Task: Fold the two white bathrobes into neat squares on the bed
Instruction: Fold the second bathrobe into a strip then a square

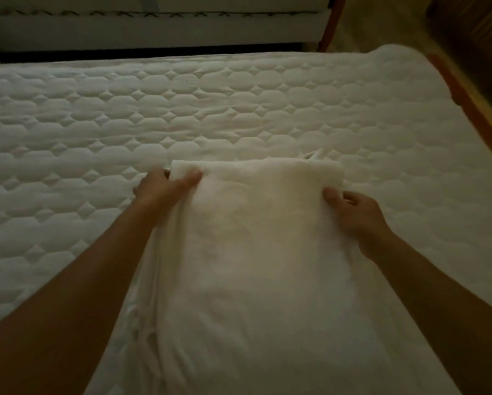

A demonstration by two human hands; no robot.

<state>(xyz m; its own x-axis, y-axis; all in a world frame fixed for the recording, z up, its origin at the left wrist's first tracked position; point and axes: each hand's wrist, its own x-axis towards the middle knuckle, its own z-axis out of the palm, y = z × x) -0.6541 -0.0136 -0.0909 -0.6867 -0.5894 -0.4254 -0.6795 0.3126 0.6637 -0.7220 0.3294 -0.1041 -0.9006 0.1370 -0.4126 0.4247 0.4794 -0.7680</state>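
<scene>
Left hand [165, 185], right hand [353, 208] — each gripping the bathrobe [253, 252]; quilted mattress [239, 109] beneath; another bed [153, 27] beyond

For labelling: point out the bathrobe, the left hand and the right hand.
bathrobe [253, 238], head view, middle of the folded top layer.
left hand [165, 186], head view, back of the hand.
right hand [358, 212], head view, back of the hand.

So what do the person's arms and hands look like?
The left forearm and right forearm are bare, no sleeves in view. The left hand and right hand wear no gloves; no watch or ring shows, though the dim picture could hide small ones.
</scene>
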